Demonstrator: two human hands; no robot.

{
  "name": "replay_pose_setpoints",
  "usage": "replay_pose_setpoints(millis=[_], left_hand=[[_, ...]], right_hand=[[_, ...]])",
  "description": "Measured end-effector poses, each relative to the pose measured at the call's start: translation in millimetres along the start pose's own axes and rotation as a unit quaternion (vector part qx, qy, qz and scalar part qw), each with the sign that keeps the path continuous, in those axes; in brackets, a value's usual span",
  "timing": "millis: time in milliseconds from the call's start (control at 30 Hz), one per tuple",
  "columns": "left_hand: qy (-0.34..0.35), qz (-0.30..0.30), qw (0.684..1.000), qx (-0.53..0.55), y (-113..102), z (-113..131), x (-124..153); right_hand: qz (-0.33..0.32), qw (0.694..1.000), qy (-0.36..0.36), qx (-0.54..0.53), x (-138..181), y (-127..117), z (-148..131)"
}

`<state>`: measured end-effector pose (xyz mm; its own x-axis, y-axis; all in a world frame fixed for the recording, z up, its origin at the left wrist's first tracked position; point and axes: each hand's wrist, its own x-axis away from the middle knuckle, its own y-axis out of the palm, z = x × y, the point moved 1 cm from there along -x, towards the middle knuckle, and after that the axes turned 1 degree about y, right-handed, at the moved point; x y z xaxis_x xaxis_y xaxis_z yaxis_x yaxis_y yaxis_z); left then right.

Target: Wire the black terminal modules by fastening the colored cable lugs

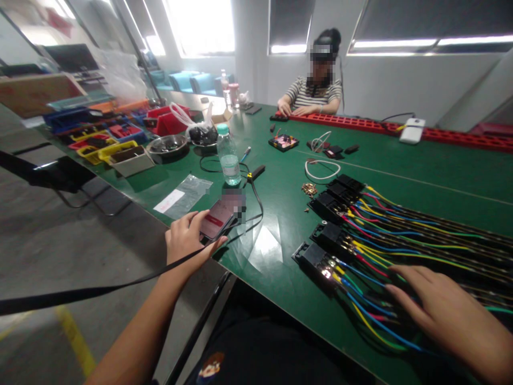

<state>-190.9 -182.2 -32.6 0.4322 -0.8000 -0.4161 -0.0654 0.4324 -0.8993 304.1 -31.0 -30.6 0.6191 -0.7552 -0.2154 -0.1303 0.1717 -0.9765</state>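
"Where is the left hand (186,236)?"
"Holding a phone (216,219) by the near edge of the green tabletop (286,184)."
"And the right hand (444,305)?"
"Well apart from it, lower right, over coloured wires (366,254) running from black modules (316,259); I cannot tell whether it grips any."

A pale wall (380,80) rises behind the long green table (280,171). One window (202,27) glares white; those to its right have dark blinds (435,18), with bright strips of light below. Light-blue chairs (184,82) stand toward the back left. On the grey floor (120,240), a yellow line (75,339) runs near the bottom left.
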Motion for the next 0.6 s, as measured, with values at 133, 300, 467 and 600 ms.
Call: replay_pose_setpoints(millis=[133,300,467,600], left_hand=[[-0.010,-0.027,1.000,-0.007,4.2,-2.6,-3.0],[-0.025,-0.062,0.998,-0.005,3.5,-1.8,-6.8],[-0.039,-0.052,0.998,0.008,3.4,-1.0,-8.2],[-0.042,-0.038,0.998,0.005,4.6,-0.7,-7.5]], right_hand=[[-0.001,1.000,-0.002,0.002,0.7,-0.9,-0.1],[-0.005,1.000,-0.001,0.004,2.1,-2.6,0.7],[-0.004,1.000,0.004,0.002,2.5,0.4,2.5],[-0.002,1.000,0.004,0.007,2.0,2.5,3.2]])
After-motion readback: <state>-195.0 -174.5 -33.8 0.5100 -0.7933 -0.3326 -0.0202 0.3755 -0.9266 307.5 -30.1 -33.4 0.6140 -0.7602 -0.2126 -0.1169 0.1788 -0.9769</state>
